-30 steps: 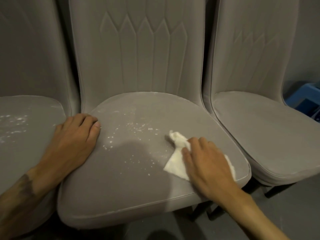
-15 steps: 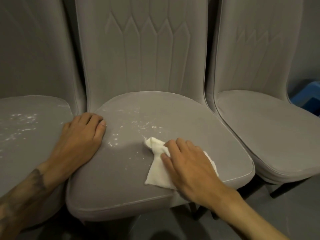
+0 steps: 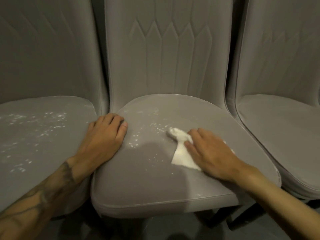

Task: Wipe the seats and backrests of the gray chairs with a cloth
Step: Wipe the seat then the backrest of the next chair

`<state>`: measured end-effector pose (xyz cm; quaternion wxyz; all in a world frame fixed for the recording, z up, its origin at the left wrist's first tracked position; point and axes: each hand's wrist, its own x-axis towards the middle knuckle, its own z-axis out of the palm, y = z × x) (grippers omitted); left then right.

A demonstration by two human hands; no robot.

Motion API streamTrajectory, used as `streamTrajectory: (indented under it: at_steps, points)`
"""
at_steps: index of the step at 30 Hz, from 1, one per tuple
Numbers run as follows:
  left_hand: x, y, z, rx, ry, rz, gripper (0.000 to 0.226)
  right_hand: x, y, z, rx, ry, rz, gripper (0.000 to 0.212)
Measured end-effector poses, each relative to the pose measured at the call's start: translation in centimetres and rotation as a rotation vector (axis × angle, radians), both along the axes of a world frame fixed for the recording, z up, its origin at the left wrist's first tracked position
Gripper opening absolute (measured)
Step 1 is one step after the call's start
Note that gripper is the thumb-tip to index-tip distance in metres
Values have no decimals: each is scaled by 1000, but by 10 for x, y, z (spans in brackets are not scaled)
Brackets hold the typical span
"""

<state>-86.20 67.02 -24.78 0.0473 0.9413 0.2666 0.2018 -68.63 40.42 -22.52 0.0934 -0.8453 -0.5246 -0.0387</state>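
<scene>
Three gray chairs stand side by side. The middle chair's seat [image 3: 155, 179] carries white specks near its left and centre. My right hand [image 3: 213, 151] presses flat on a white cloth [image 3: 181, 153] on that seat, right of centre. My left hand [image 3: 102, 141] rests flat on the seat's left edge, fingers together, holding nothing. The middle backrest [image 3: 166, 49] has stitched diamond shapes. White specks are scattered widely over the left chair's seat [image 3: 43, 135]. The right chair's seat [image 3: 285, 135] looks free of specks.
Dark chair legs [image 3: 223, 217] show under the front of the middle and right seats. Gray floor [image 3: 155, 229] lies below the seats' front edges. The chairs stand with only narrow gaps between them.
My right hand slid the cloth leftward across the middle seat, then slightly back right. The camera view shifted right to left, so the left seat shows more. My left hand stayed put.
</scene>
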Motion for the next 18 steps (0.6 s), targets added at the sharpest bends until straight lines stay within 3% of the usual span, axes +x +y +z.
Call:
streamTrajectory:
  at_steps: [4,6,11,16,18]
  points:
    - [-9,-2,3,18,-10,-8,21,46,19,6,-45,13,-271,30]
    - [-14,-8,1,46,-13,-7,27,35,37,1,-25,5,-219,32]
    - [-21,-15,-2,102,1,3,34,0,41,-10,75,24,144,33]
    - [-18,-16,-6,87,-21,23,32,64,49,4,-18,46,-205,32]
    - [-17,-14,-7,44,-26,32,33,52,58,-1,-19,25,-125,32]
